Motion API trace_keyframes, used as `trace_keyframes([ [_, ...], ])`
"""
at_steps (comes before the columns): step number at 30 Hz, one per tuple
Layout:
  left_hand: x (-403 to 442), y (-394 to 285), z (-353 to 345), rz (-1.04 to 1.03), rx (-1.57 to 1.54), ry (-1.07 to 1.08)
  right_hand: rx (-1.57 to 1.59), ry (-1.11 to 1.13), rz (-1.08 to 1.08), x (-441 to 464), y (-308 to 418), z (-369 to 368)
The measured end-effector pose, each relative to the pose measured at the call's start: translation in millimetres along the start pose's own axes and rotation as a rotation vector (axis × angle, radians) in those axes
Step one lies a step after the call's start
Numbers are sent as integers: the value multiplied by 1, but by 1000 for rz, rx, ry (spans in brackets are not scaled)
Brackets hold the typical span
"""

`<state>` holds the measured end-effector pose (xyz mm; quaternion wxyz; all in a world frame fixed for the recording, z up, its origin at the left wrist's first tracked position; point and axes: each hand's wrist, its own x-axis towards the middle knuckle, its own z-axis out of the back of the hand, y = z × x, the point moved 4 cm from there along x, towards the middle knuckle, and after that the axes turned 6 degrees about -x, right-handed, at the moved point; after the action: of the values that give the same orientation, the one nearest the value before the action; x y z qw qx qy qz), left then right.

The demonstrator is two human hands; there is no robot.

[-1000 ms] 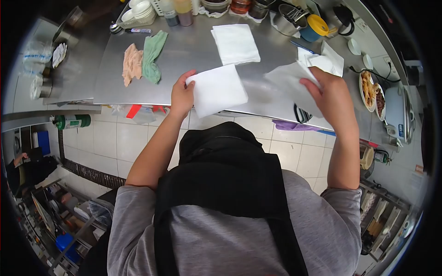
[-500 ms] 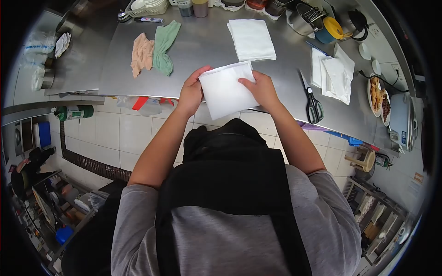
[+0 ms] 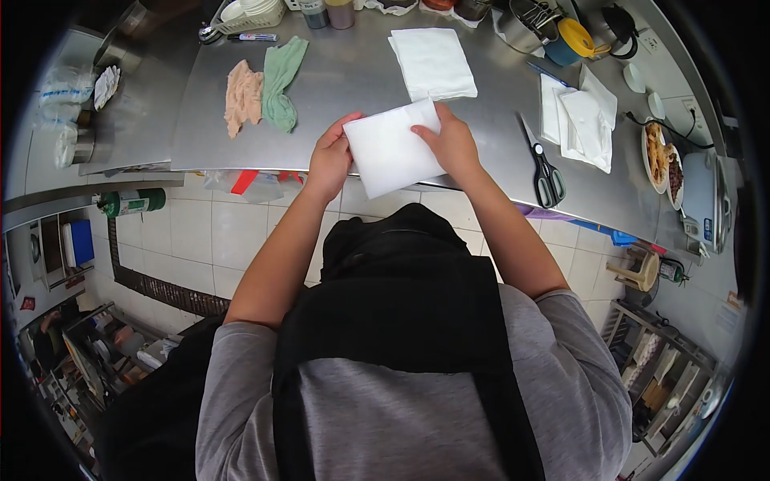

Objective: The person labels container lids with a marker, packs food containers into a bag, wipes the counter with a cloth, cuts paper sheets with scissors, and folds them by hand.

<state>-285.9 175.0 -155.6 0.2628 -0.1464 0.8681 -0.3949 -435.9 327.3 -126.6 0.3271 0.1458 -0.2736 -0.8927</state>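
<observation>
A folded white sheet, paper or thin cloth [image 3: 391, 154], is held up between my two hands at the front edge of the steel counter. My left hand [image 3: 330, 160] grips its left edge, most of the fingers behind it. On the other side my right hand [image 3: 451, 143] pinches the right edge, thumb lying on the front face. Beyond it on the counter lies a flat stack of white sheets [image 3: 434, 64]. Black-handled scissors [image 3: 546, 172] rest to the right, beside more loosely folded white sheets [image 3: 584, 128].
A peach cloth [image 3: 243, 98] and a green cloth [image 3: 281, 84] lie on the counter [image 3: 345, 72] at left. A marker [image 3: 253, 37] and a white basket [image 3: 261, 20] sit behind them. Food dishes [image 3: 655, 156], a blue-and-yellow container [image 3: 573, 42] and a power cord [image 3: 694, 144] are at right.
Both hands and the white sheet have shifted slightly upward in view, and the sheet's top edge looks more closed together. The hands keep the same grip. The camera view has moved slightly.
</observation>
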Motion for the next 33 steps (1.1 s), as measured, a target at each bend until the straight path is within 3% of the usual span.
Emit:
trace_keyframes([
  [4, 0, -4, -1, -11, -225, 39, -240, -153, 27, -7, 11, 2],
  [6, -5, -5, -4, 27, 187, -158, -316, -201, 50, -9, 11, -2],
  [9, -17, -11, -22, -135, 455, -112, -361, -232, 61, -16, 11, -1],
  [12, -23, -19, -32, -179, 419, 70, -228, -295, 61, -20, 5, 6],
  [13, -27, -30, -37, -181, 422, 75, -24, -297, 117, -18, -7, 3],
  [14, -32, -42, -46, -112, 435, 160, 179, -297, 171, -19, -10, 8],
  [15, -35, -48, -51, -42, 448, 245, 180, -304, 167, -22, -16, 16],
  [17, -27, -54, -50, -43, 437, 310, 776, 304, -126, -34, -16, 19],
  [19, -14, -60, -53, -46, 427, 378, 812, 264, -98, -46, -21, 27],
  [23, 32, -49, -68, 18, 383, 352, 943, 28, -244, -63, -52, 41],
  [26, 81, -39, -87, -283, 771, 272, 835, -90, -315, -74, -88, 56],
  [27, 95, -30, -92, -282, 770, 281, 835, -98, -319, -77, -98, 60],
  [29, 102, -21, -122, -604, 1280, 377, 614, -163, -325, -83, -117, 75],
  [31, 100, -9, -131, -652, 1324, 405, 546, -176, -317, -85, -130, 89],
  [33, 97, 1, -131, -788, 1556, 375, 646, -220, -363, -85, -137, 104],
])
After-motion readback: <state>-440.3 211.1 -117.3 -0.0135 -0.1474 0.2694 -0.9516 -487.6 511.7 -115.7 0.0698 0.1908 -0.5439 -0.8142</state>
